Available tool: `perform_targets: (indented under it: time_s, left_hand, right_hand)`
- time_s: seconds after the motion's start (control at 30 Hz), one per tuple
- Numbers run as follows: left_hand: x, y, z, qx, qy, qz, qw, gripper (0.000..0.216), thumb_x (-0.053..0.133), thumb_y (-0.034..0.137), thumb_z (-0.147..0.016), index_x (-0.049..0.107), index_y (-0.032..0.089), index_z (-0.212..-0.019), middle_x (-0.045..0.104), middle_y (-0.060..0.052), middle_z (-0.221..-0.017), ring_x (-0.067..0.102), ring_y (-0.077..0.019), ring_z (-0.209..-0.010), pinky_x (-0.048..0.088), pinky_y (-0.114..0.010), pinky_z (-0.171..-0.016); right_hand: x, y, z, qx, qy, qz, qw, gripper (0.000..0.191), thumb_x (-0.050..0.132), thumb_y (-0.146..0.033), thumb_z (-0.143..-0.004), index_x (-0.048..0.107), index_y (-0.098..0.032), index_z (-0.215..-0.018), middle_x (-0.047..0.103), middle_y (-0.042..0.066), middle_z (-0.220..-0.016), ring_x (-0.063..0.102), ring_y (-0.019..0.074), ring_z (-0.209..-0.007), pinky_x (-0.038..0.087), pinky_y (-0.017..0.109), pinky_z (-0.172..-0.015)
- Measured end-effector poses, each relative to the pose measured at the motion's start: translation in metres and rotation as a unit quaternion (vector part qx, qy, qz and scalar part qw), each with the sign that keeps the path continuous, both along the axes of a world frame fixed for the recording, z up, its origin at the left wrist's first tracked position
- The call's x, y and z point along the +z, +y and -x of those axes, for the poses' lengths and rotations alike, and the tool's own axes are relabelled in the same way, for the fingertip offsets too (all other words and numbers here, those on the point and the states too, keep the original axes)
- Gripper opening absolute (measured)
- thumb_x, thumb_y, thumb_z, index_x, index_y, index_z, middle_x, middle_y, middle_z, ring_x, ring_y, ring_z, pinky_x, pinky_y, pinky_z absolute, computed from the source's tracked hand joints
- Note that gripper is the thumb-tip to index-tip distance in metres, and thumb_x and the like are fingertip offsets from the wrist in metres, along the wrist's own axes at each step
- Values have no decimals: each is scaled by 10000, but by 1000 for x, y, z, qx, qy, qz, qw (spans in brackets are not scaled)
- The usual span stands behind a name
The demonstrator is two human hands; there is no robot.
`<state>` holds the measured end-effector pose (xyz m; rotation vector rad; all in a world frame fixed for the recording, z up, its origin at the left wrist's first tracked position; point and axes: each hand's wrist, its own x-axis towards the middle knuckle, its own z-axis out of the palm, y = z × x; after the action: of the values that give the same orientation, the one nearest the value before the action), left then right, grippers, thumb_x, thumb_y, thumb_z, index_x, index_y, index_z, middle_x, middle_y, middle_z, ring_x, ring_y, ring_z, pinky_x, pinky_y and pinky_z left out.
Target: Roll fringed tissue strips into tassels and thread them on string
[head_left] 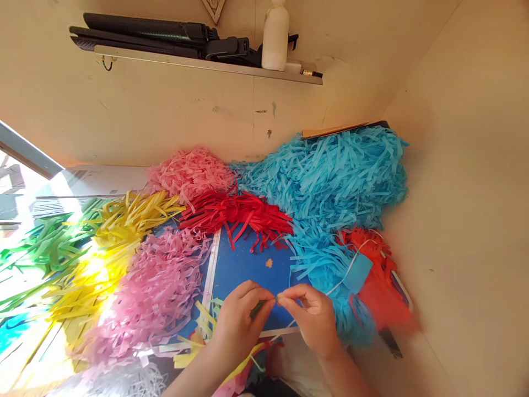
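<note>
At the frame's lower centre, the left hand (242,313) pinches a dark green strip (257,309) slanting up rightward to the right hand (311,315), seemingly pinching its tip.

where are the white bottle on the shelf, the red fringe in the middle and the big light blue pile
White bottle (275,38): head view, middle of its body.
Red fringe (243,212): head view, middle of its strips.
Light blue pile (334,176): head view, its front.

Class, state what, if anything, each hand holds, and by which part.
The left hand holds a small dark green piece, its gripped part mostly hidden; the right hand pinches what may be its tip, too small to confirm.
</note>
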<state>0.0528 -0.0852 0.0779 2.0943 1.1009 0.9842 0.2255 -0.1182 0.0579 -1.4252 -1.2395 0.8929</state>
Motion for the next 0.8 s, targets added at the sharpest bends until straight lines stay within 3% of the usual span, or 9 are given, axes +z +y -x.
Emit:
perform_targets:
  time_s: [0.27, 0.67, 0.8]
  left_hand:
    - [0, 1, 1, -51, 20, -10, 998, 164, 526, 227, -960, 671, 208, -886, 666, -37, -806, 640, -143, -715, 509, -236, -632]
    - [-5, -10, -7, 16, -2, -26, 1000, 162, 519, 218, -959, 620, 210, -831, 654, -20, -743, 631, -143, -671, 505, -235, -599]
    - [-5, -10, -3, -18, -23, -2, 1000, 131, 538, 204, -953, 635, 214, -867, 677, -16, -773, 645, -138, -704, 518, -224, -632]
  right_hand:
    - [-3, 0, -4, 66, -9, -24, 997, 58, 646, -232, -864, 703, -225, -864, 721, 21, -839, 675, 177, -814, 540, 283, -782]
    - [-2, -4, -4, 110, 10, -57, 992, 45, 571, -224, -935, 608, -231, -910, 658, 25, -882, 635, 173, -866, 517, 302, -818]
    - [-2, -5, -4, 124, 21, -63, 990, 80, 547, -209, -948, 580, -234, -879, 640, 16, -883, 624, 165, -870, 509, 291, -814]
